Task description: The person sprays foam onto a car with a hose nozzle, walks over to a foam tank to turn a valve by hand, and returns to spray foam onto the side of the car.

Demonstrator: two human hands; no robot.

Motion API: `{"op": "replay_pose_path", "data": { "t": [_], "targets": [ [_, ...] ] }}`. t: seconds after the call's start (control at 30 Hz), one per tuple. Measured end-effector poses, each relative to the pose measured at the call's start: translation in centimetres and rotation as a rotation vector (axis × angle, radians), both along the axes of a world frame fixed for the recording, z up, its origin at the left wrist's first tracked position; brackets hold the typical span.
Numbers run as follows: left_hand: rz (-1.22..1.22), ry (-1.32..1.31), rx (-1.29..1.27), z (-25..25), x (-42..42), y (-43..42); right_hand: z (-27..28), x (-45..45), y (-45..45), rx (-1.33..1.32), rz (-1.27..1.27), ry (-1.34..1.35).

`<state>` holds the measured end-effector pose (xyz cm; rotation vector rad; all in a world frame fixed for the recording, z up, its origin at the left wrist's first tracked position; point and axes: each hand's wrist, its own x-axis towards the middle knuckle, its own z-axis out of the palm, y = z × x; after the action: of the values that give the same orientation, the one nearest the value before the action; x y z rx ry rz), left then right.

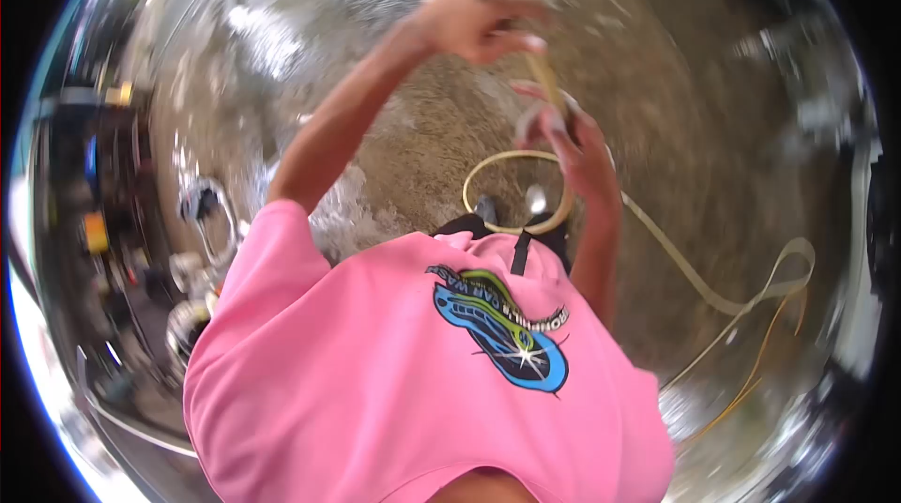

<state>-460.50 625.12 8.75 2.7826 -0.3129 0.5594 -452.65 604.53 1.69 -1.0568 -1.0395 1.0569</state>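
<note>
From here, I'm seeing the left hand [479, 20] grasping the hose [548, 79] and the right hand [584, 151] gripping it nearer the shirt [375, 353], presumably controlling its loop [516, 154].

Wet brown floor [704, 128], shiny in patches, a pale yellow hose [718, 300] and thin orange cord [755, 377] across it.

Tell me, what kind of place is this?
Probably a car wash, I think. The pink shirt has "CAR WASH" printed on it, there's what looks like a pale hose by the person's hands, and the floor has shiny patches that look wet.
</note>
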Motion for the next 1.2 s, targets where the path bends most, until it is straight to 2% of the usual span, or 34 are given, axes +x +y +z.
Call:
{"op": "replay_pose_path", "data": {
  "t": [0.07,0.1,0.17,0.2,0.27,0.3,0.33,0.37,0.4,0.43,0.5,0.57,0.63,0.7,0.77,0.83,0.97,1.07,1.13,1.17,1.2],
  "targets": [
    [0.076,-0.246,-0.049,-3.2,-2.9,4.8,2.3,-3.6,4.5,-0.194,0.048,0.195],
    [0.104,-0.354,-0.026,-4.2,-5.0,7.1,2.2,-5.0,7.1,-0.198,0.162,0.158],
    [0.363,-0.347,0.018,-5.2,-9.9,8.0,-0.5,-6.3,11.6,-0.314,0.192,0.321],
    [0.518,-0.344,-0.112,-6.2,-13.6,8.2,-1.2,-7.5,14.2,-0.313,0.277,0.295],
    [0.824,-0.407,-0.353,-10.4,-21.4,7.3,-3.3,-10.5,19.3,-0.363,0.227,0.419],
    [0.976,-0.458,-0.462,-12.9,-25.8,6.1,-4.8,-11.7,22.0,-0.384,0.273,0.427],
    [1.16,-0.403,-0.589,-15.0,-30.5,4.0,-5.3,-13.6,24.6,-0.415,0.31,0.446],
    [1.307,-0.511,-0.826,-19.3,-34.9,1.6,-5.6,-15.4,26.8,-0.452,0.342,0.459],
    [1.55,-0.463,-0.888,-20.7,-38.4,-2.8,-6.0,-16.2,27.9,-0.46,0.379,0.476],
    [1.745,-0.561,-1.068,-22.5,-42.7,-6.5,-6.0,-18.3,30.1,-0.453,0.421,0.476],
    [2.136,-0.652,-1.154,-25.8,-50.4,-13.7,-5.2,-22.9,34.2,-0.471,0.406,0.413],
    [2.394,-0.906,-1.237,-26.5,-55.5,-18.8,-4.5,-27.5,38.3,-0.417,0.411,0.42],
    [2.637,-0.88,-1.225,-27.4,-59.6,-20.6,-2.3,-32.3,41.5,-0.304,0.309,0.377],
    [2.625,-0.971,-1.255,-29.7,-63.8,-18.4,-3.3,-34.7,46.4,-0.21,0.355,0.439],
    [2.559,-0.959,-1.277,-30.2,-68.2,-12.3,-2.9,-37.4,50.9,-0.152,0.275,0.339],
    [2.297,-0.934,-1.298,-29.2,-72.9,-4.8,1.1,-43.7,52.8,-0.191,0.017,0.151],
    [1.892,-0.821,-1.212,-27.8,-82.2,10.1,4.1,-50.3,58.9,-0.235,0.147,-0.052],
    [1.877,-0.755,-1.146,-27.9,-88.1,19.6,4.3,-56.0,64.4,-0.199,0.215,-0.082],
    [1.886,-0.734,-1.139,-28.1,-92.2,25.2,4.6,-61.1,67.5,-0.159,0.134,-0.256],
    [1.898,-0.737,-1.124,-28.6,-94.4,27.6,4.6,-64.0,69.1,-0.154,0.145,-0.246],
    [1.889,-0.748,-1.189,-29.4,-95.6,29.7,4.7,-66.7,70.7,-0.204,0.179,-0.269]
  ]
}}
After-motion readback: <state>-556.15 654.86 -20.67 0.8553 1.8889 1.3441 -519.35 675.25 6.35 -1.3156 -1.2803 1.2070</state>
